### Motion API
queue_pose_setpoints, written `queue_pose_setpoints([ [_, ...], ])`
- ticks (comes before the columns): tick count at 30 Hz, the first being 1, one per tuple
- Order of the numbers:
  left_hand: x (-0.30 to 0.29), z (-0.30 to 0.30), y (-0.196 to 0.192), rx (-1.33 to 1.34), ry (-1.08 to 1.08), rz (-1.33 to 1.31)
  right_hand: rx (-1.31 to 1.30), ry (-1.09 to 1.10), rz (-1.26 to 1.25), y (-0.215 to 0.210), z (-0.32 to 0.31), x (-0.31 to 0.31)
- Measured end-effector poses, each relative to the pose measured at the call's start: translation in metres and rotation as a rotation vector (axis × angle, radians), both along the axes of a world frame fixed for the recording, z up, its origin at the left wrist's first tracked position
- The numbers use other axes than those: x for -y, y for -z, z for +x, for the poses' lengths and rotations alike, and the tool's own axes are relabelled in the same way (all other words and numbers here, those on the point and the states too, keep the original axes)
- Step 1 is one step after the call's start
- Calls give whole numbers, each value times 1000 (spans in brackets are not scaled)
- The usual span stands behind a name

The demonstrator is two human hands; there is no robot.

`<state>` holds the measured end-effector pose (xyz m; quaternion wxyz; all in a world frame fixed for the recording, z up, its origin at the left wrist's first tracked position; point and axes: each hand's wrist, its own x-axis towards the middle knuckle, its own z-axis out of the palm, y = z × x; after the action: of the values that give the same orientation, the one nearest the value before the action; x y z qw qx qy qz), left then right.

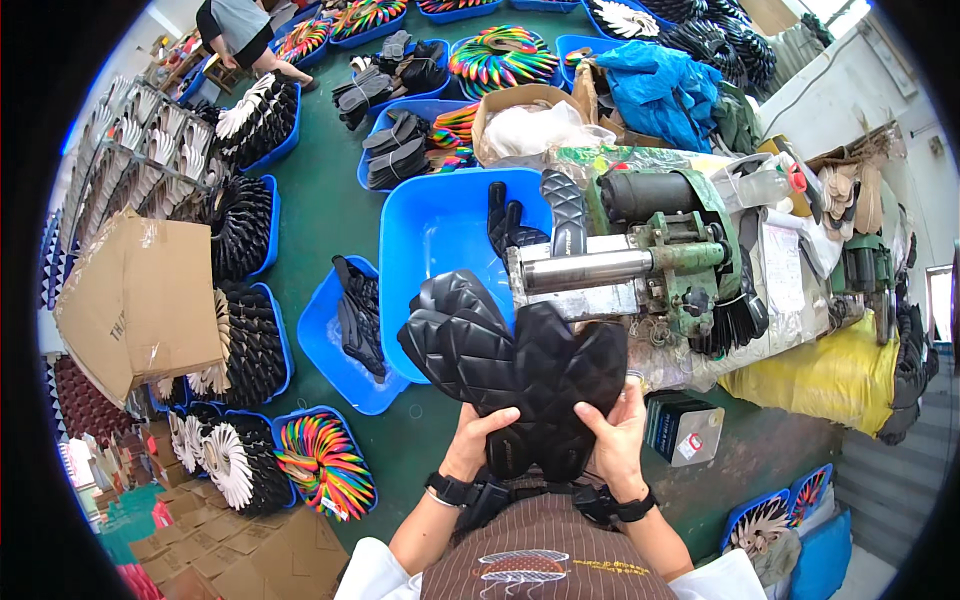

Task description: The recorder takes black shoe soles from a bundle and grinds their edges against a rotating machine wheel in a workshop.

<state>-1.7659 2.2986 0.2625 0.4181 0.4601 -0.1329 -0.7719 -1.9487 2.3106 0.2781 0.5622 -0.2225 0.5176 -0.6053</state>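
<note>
Both my hands grip a thick bunch of black quilted insoles (515,365) in front of my apron. The insoles fan upward and apart, their ends spreading to the left and right. My left hand (475,440) is closed on the bunch's lower left side, thumb on top. On the lower right side, my right hand (615,435) closes on it the same way. Fingers behind the bunch are hidden. Just beyond it stands a green machine (690,260) with a shiny metal roller (590,270). A single black insole (565,205) stands at the roller's far side.
A large blue tub (425,225) holding a few black insoles lies beyond my hands. A smaller blue bin (320,340) sits left of it. Bins of rainbow insoles (325,455) and a cardboard box (150,300) line the left. A person (240,35) stands far left.
</note>
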Motion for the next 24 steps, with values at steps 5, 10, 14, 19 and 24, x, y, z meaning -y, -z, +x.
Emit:
queue_pose_setpoints([
  [5,0,15,13,-11,-54,-62,-275,75,159,57,-49,-5],
  [10,-7,23,16,-125,-31,11,-148,16,5,57,-56,65],
  [14,-18,20,27,-11,-79,-50,-93,-124,221,52,-45,24],
  [19,-8,6,10,23,8,-40,-171,-182,242,55,-51,71],
  [24,-5,5,9,132,110,-163,-44,-491,182,21,7,17],
])
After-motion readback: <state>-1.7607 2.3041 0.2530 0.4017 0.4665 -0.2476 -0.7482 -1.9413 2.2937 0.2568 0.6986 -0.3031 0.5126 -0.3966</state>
